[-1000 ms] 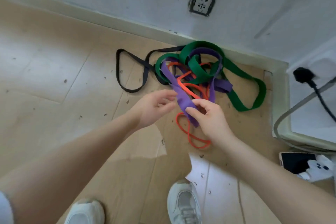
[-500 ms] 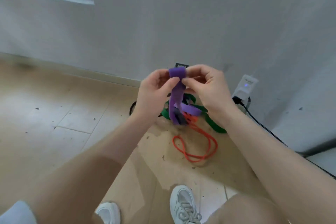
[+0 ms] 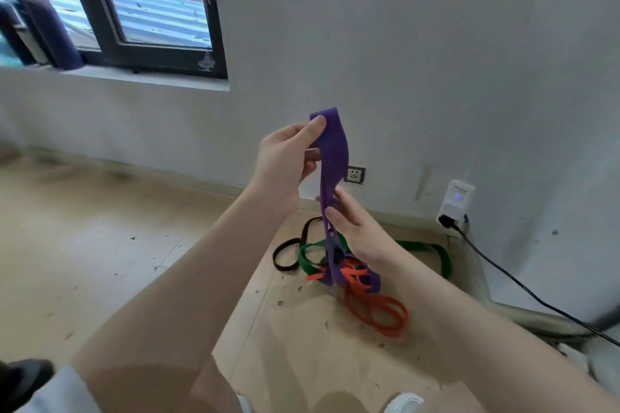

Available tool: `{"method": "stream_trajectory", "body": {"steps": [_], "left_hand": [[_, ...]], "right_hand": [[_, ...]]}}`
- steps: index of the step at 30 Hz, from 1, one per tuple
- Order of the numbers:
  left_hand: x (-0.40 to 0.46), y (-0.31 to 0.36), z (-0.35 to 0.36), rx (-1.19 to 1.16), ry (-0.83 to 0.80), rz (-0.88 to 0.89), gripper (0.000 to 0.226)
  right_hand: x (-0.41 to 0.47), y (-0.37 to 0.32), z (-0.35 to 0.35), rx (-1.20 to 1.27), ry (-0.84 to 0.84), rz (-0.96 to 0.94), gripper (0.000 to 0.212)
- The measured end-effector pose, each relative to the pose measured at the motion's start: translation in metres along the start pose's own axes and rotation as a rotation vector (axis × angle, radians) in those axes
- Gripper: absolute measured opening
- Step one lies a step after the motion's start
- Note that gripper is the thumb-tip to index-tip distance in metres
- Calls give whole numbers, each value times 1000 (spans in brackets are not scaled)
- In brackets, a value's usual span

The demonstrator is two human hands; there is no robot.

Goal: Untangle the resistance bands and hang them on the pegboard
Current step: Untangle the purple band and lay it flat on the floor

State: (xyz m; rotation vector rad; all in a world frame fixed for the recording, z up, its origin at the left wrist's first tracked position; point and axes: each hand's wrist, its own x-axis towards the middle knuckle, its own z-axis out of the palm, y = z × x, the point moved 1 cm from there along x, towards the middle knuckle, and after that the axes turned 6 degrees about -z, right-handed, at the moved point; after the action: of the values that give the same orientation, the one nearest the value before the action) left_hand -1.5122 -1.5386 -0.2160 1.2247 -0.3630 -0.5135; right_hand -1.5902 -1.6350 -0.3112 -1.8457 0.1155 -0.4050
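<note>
Head view shows the left hand (image 3: 285, 163) raised in front of the grey wall (image 3: 419, 60), its thumb (image 3: 313, 131) pressed flat on the top of the purple resistance band (image 3: 332, 157) and the other fingers curled behind it, so the band's upper fold is pinched shut between them. Lower down, the right hand (image 3: 355, 228) closes loosely round the same band, thumb on the near face and fingers wrapped behind; how firmly it grips cannot be told. This wide, flat purple strip hangs taut and slightly twisted from the upper hand down through the lower one into the tangle on the wooden floor (image 3: 100, 261). There its lower loop is threaded among the orange band (image 3: 379, 315), whose thin loops spread toward the viewer, the green band (image 3: 310, 256), which curls left and reappears at the right by the skirting, and the black band (image 3: 285, 255), lying in a figure-of-eight at the left edge of the heap. A wall socket (image 3: 355, 174) sits just behind the purple band, and a white adapter (image 3: 456, 203) with a black cable (image 3: 523, 285) is plugged in farther right. A dark-framed window (image 3: 151, 10) fills the upper left.
</note>
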Motion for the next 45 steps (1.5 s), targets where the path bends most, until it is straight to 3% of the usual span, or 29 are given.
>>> {"method": "stream_trajectory", "body": {"steps": [4, 7, 10, 12, 15, 17, 21, 24, 27, 29, 32, 35, 39, 45], "left_hand": [[11, 11, -17, -208, 91, -107, 16], [21, -3, -36, -206, 88, -298, 47], [16, -42, -47, -208, 94, -512, 80], [3, -74, -50, -108, 59, -569, 79], [-24, -114, -45, 288, -71, -452, 50], [-33, -131, -39, 397, -151, -289, 34], [-23, -139, -34, 527, 34, 32, 57], [-12, -140, -40, 465, 137, 60, 59], [-2, -147, -41, 373, -18, -6, 34], [0, -156, -43, 360, -31, -25, 21], [-2, -168, -44, 295, 2, -56, 17], [5, -166, -44, 222, 86, -87, 13], [21, -170, -49, 263, 148, -208, 12], [33, -159, -54, 255, 105, -249, 14]], "right_hand": [[1, -24, -4, -21, 189, -15, 13], [1, -45, -7, -93, 237, -17, 4], [17, -53, -13, -28, 350, 151, 16], [28, -54, -18, 149, 453, 277, 21], [34, -55, -17, 382, 504, 384, 18], [34, -55, -11, 501, 518, 453, 17], [49, -51, -3, 735, 513, 528, 27], [59, -45, -4, 812, 507, 533, 21], [63, -33, -3, 839, 495, 545, 24], [67, -23, -2, 868, 484, 525, 22], [71, -3, -8, 819, 395, 442, 34], [57, 35, -14, 385, 199, 480, 55], [12, 103, -2, 68, -66, 419, 33], [9, 114, -11, 154, -338, 341, 35]]}}
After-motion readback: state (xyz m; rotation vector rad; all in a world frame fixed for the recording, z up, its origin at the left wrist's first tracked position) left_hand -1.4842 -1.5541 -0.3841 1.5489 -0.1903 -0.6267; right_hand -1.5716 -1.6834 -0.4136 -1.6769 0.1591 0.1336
